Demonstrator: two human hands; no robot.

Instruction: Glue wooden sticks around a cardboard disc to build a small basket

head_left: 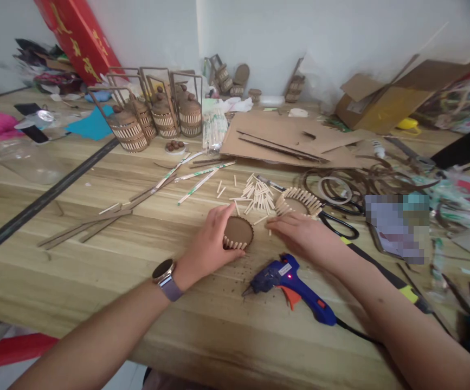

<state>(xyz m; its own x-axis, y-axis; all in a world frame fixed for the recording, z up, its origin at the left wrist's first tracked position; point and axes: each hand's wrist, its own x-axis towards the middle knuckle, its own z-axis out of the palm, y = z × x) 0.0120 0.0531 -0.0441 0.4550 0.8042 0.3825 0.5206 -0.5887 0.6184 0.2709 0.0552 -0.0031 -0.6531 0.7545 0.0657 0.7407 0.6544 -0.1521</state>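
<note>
My left hand (209, 238), with a watch on the wrist, is closed around the side of a small round brown cardboard base (238, 230). Short pale sticks line that base's near edge. My right hand (295, 230) has its fingers together over the table, and the end of a short wooden stick (270, 233) pokes out below the fingertips. Just behind that hand lies a second round base (297, 206) ringed with upright sticks. A heap of short sticks (258, 196) is spread beyond both hands. Nearer me, a blue glue gun (294, 284) rests on its side, its red light on.
Several finished stick-and-cardboard baskets (165, 119) with tall handles stand at the back left. Behind the heap lies a cardboard sheet (267, 132). Scissors (340, 225), brown strip coils, a phone (395, 230) and pliers (468, 298) crowd the right. Brown strips (108, 219) lie left.
</note>
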